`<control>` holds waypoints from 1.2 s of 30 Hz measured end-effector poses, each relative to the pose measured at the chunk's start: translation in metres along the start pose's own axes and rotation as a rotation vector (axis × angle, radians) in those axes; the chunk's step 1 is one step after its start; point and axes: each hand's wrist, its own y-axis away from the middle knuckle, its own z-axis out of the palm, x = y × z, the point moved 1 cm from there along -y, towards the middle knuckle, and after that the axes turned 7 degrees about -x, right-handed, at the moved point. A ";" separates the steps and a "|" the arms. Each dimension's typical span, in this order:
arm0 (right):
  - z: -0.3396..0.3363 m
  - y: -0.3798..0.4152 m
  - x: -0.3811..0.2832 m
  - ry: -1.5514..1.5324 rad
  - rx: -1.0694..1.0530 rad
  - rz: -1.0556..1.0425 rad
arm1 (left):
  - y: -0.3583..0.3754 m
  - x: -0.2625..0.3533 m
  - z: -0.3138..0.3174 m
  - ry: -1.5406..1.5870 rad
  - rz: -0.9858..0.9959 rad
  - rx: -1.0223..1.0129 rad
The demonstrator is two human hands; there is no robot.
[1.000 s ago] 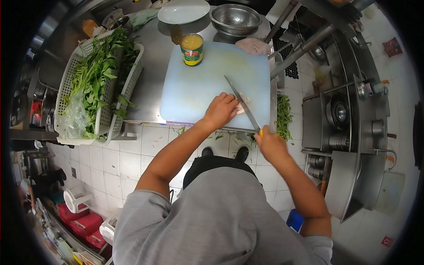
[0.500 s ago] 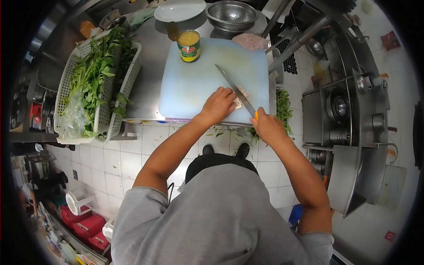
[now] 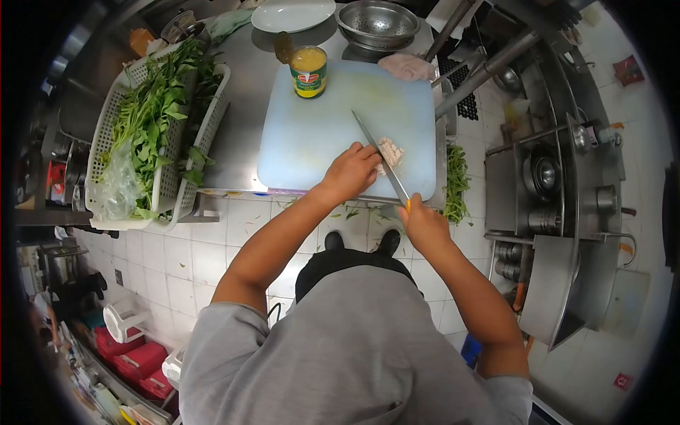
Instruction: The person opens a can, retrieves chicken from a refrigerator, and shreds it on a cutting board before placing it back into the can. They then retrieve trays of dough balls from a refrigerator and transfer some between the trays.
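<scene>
My right hand [image 3: 425,221] grips the orange handle of a long kitchen knife [image 3: 368,132]. Its blade slants up and left over the blue-white cutting board [image 3: 304,138]. Close against the blade's left side, my left hand [image 3: 353,171] has its fingers curled down on a pale piece of food, mostly hidden under them. Small pale, meat-like pieces [image 3: 390,151] lie in a little heap to the right of the blade. An opened can [image 3: 309,81] with yellow contents stands upright at the board's far left, its lid bent up.
A white perforated basket [image 3: 99,159] of leafy greens [image 3: 152,113] stands left of the board. Behind are a white oval plate [image 3: 292,15], a metal colander [image 3: 377,25] and a pinkish cloth [image 3: 406,67]. Metal shelving with bowls [image 3: 544,173] runs along the right.
The knife and my right hand have shifted slightly left, and the handle end sits lower. More of the pale pieces now show right of the blade. My left hand stays nearly in place.
</scene>
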 end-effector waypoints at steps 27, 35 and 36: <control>-0.001 0.015 -0.029 -0.090 -0.010 0.044 | 0.016 -0.008 -0.024 0.084 -0.053 0.008; -0.011 0.003 -0.037 -0.106 -0.072 0.019 | 0.028 -0.027 -0.041 0.303 -0.164 0.163; 0.003 0.009 -0.041 -0.137 -0.090 0.076 | 0.033 -0.031 -0.043 0.326 -0.243 0.182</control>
